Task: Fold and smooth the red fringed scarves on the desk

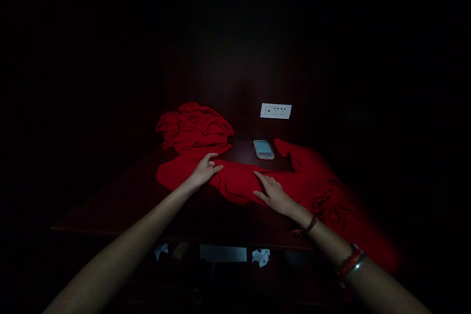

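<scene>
A red fringed cloth, like a scarf (239, 179), lies across the dark table in a flattened strip with a few creases. My left hand (204, 171) rests on its left part, thumb and forefinger apart and the other fingers partly curled. Further right, my right hand (273, 195) lies on the strip with fingers stretched and thumb spread. Neither hand visibly grips the fabric. Bunched red fabric (202, 130) with fringe sits behind my left hand. More red fabric with loose fringe (327, 201) spreads beyond my right hand and hangs into the dark at the right.
A phone (264, 149) with a blurred-out screen lies behind the cloth. On the back wall is a white socket panel (275, 111). The table's front edge (147, 235) runs below my hands, with pale crumpled pieces (261, 257) lower down. The surroundings are very dark.
</scene>
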The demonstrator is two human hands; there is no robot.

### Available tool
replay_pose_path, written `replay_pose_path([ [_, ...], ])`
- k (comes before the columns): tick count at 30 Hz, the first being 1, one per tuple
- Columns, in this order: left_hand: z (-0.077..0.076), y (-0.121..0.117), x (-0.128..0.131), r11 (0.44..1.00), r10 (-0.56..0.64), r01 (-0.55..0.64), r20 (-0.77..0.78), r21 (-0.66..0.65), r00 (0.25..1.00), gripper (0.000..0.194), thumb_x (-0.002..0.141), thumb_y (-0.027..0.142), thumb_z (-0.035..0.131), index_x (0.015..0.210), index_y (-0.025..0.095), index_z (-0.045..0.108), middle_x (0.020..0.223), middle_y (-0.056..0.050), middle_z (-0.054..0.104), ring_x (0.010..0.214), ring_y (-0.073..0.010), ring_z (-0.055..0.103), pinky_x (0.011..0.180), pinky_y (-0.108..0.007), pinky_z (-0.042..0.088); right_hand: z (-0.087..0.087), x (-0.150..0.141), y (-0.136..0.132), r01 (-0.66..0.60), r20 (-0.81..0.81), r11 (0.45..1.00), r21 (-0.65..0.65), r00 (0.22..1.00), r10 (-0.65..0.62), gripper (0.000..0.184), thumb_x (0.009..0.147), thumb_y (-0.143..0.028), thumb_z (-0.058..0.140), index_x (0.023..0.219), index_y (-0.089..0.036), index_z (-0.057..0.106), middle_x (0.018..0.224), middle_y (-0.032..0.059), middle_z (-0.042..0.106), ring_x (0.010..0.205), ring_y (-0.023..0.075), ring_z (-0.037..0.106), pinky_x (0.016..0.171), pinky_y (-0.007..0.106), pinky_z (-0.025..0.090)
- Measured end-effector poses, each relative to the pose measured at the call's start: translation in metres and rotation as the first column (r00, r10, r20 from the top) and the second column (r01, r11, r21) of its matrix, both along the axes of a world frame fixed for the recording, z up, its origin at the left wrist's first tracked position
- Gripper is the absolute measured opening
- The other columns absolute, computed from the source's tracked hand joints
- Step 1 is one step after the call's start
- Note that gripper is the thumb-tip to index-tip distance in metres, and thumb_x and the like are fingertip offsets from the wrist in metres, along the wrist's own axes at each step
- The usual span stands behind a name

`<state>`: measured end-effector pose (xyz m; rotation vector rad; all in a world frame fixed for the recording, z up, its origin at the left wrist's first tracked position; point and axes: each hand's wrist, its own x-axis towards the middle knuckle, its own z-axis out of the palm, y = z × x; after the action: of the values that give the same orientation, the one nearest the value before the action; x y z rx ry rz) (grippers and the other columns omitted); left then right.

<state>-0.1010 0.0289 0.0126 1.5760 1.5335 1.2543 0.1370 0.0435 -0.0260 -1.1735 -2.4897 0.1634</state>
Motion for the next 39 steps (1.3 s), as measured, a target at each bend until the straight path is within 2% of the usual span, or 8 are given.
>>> replay_pose_path([
  [5, 0.009, -0.016, -0.010, 0.975, -0.164, 0.210, 0.414, -0.070, 0.896, 0.043, 0.065, 0.023, 0.059, 0.105, 0.020, 0.043, 0.068, 0.005, 0.043, 0.063, -0.0061, 0.049, 0.065, -0.021, 0.042, -0.001, 0.004, -0.005, -0.051, -0.007, 0.999, -0.016, 0.999, 0.051, 0.066, 0.076, -0.043, 0.040, 0.130, -0.019, 0.009, 0.123, 0.0119, 0.035, 0.109, 0.0217, 0.033, 0.085, 0.037, 0.028],
  [10, 0.001, -0.041, -0.007, 0.884, -0.305, 0.448, 0.561, -0.135, 0.770, 0.061, 0.062, 0.015, 0.062, 0.115, 0.029, 0.034, 0.073, 0.005, 0.045, 0.069, -0.0068, 0.052, 0.074, -0.029, 0.043, -0.002, 0.001, -0.006, -0.028, -0.012, 1.000, 0.006, 1.000, 0.028, 0.065, 0.077, -0.041, 0.039, 0.130, -0.018, 0.008, 0.116, 0.0130, 0.042, 0.104, 0.0215, 0.038, 0.081, 0.036, 0.031],
  [14, -0.006, -0.042, -0.015, 0.933, -0.278, 0.350, 0.462, -0.077, 0.842, 0.060, 0.064, 0.021, 0.061, 0.115, 0.031, 0.033, 0.071, 0.006, 0.042, 0.060, -0.0031, 0.047, 0.056, -0.015, 0.041, -0.002, 0.002, -0.004, -0.039, -0.009, 0.999, 0.018, 0.999, 0.039, 0.066, 0.077, -0.043, 0.038, 0.130, -0.017, 0.008, 0.119, 0.0123, 0.039, 0.106, 0.0211, 0.035, 0.083, 0.035, 0.029],
  [18, -0.015, -0.034, -0.034, 0.959, -0.255, 0.275, 0.211, -0.071, 0.944, 0.056, 0.068, 0.027, 0.055, 0.118, 0.027, 0.030, 0.061, 0.008, 0.035, 0.042, -0.0014, 0.032, 0.036, -0.011, 0.023, -0.003, 0.006, -0.002, -0.029, 0.024, 0.999, 0.020, 0.999, 0.029, 0.065, 0.078, -0.045, 0.035, 0.130, -0.017, 0.008, 0.118, 0.0121, 0.041, 0.104, 0.0207, 0.037, 0.083, 0.036, 0.030],
  [23, -0.023, -0.036, -0.040, 0.976, -0.209, 0.192, -0.178, -0.106, 0.962, 0.049, 0.070, 0.028, 0.047, 0.117, 0.017, 0.034, 0.059, 0.008, 0.035, 0.046, -0.0046, 0.037, 0.044, -0.016, 0.029, -0.002, 0.009, -0.002, -0.054, 0.055, 0.998, -0.020, 0.997, 0.055, 0.068, 0.076, -0.050, 0.036, 0.130, -0.018, 0.010, 0.123, 0.0127, 0.036, 0.110, 0.0226, 0.033, 0.085, 0.039, 0.028],
  [30, -0.004, -0.035, -0.036, 0.963, -0.241, 0.207, -0.212, -0.170, 0.947, 0.057, 0.071, 0.031, 0.048, 0.122, 0.014, 0.029, 0.053, 0.008, 0.038, 0.048, -0.0073, 0.041, 0.046, -0.018, 0.031, 0.020, 0.027, 0.013, -0.021, 0.047, 0.999, -0.045, 0.999, 0.023, 0.053, 0.078, -0.043, 0.037, 0.124, -0.020, 0.028, 0.122, 0.0112, 0.039, 0.109, 0.0230, 0.036, 0.085, 0.041, 0.027],
  [34, -0.004, -0.038, -0.033, 0.921, -0.232, 0.247, 0.085, -0.301, 0.969, 0.056, 0.070, 0.027, 0.053, 0.121, 0.019, 0.031, 0.058, 0.006, 0.041, 0.054, -0.0072, 0.047, 0.053, -0.020, 0.039, 0.028, 0.031, 0.021, 0.065, 0.198, 0.998, 0.004, 0.978, -0.064, 0.035, 0.073, -0.031, 0.049, 0.105, -0.016, 0.048, 0.105, 0.0107, 0.052, 0.096, 0.0240, 0.046, 0.078, 0.040, 0.032],
  [39, -0.018, -0.049, -0.028, 0.909, -0.236, 0.383, 0.554, -0.164, 0.798, 0.065, 0.064, 0.014, 0.058, 0.120, 0.029, 0.029, 0.076, 0.003, 0.047, 0.073, -0.0073, 0.052, 0.078, -0.026, 0.041, 0.040, 0.031, 0.022, -0.044, 0.140, 0.991, 0.125, 0.990, 0.026, 0.016, 0.076, -0.022, 0.045, 0.086, -0.012, 0.053, 0.086, 0.0088, 0.056, 0.077, 0.0153, 0.051, 0.070, 0.026, 0.036],
])
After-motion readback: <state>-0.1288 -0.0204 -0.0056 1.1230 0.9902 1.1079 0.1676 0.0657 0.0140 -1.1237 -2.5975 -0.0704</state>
